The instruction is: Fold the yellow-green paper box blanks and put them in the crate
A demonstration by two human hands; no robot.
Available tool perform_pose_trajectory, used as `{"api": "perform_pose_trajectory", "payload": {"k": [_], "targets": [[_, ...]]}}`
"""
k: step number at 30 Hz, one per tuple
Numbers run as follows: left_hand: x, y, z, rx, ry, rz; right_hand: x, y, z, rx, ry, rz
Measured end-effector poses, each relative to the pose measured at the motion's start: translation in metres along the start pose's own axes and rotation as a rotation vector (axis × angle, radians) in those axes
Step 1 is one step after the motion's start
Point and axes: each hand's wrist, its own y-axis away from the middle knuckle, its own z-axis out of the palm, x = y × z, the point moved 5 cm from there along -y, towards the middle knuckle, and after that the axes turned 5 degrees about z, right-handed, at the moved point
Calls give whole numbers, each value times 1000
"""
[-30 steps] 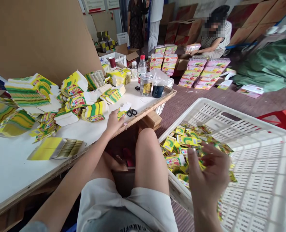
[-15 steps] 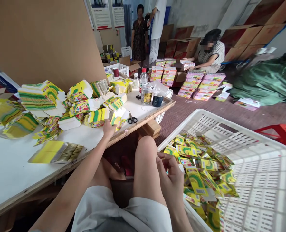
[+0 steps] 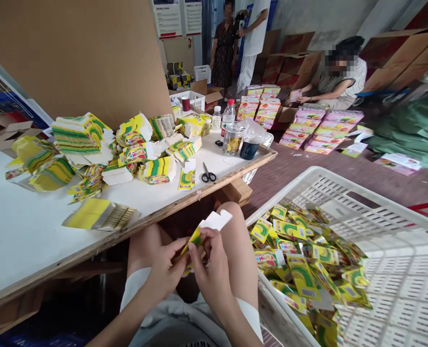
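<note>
Above my lap, both hands grip one small yellow-and-green carton [image 3: 195, 237] with white flaps sticking out at its upper end. My left hand [image 3: 168, 267] pinches its lower left side, while the fingers of my right hand [image 3: 210, 265] close on its right side. Part of the carton is hidden behind the fingers. On the white table [image 3: 22, 226] ahead, another flat carton [image 3: 187, 178] lies near the edge beside black-handled scissors [image 3: 208, 174]. Stacks of flattened cartons [image 3: 80, 140] are heaped farther left. To my right, a white plastic crate [image 3: 391, 202] contains many yellow cartons [image 3: 300, 274].
A metal-lidded jar [image 3: 233, 140], a dark mug [image 3: 249, 148] and a red-capped bottle [image 3: 228, 115] stand at the table's far right end. Pink box stacks [image 3: 308, 127] rest on the floor near a seated co-worker [image 3: 344, 77]. Two people stand behind.
My left hand has come back from the table edge to my lap with a carton. My right hand has moved left from beside the crate and now grips it too.
</note>
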Motion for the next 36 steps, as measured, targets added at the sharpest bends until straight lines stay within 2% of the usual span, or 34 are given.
{"api": "perform_pose_trajectory", "payload": {"k": [3, 5, 8, 10, 14, 16, 20, 24, 29, 32, 36], "targets": [[-13, 6, 11, -172, 335, -206, 1, 4, -4, 35, -67, 71], [-18, 9, 16, -220, 490, -284, 1, 4, -6, 39, -107, 81], [-19, 10, 19, -246, 596, -291, 2, 4, -8, 44, -169, 90], [-18, 9, 19, -222, 616, -280, 4, 5, -8, 43, -191, 84], [-20, 3, 10, -19, 619, -240, 8, 7, -16, 198, -105, 88], [-22, 1, 6, 38, 603, -200, 13, 5, -17, 192, -94, 135], [-25, -1, 4, 3, 489, -168, 26, 2, -9, -50, -266, 282], [-22, -4, -1, -23, 307, -123, 30, 1, -10, -72, -295, 335], [-17, -8, -13, 126, 122, -13, 22, -1, -8, -82, -225, 285], [-19, -10, -14, 156, 121, -30, 20, -1, -9, -57, -166, 258], [-23, -12, -12, 137, 179, -35, 21, 0, -10, -61, -152, 259]]}}
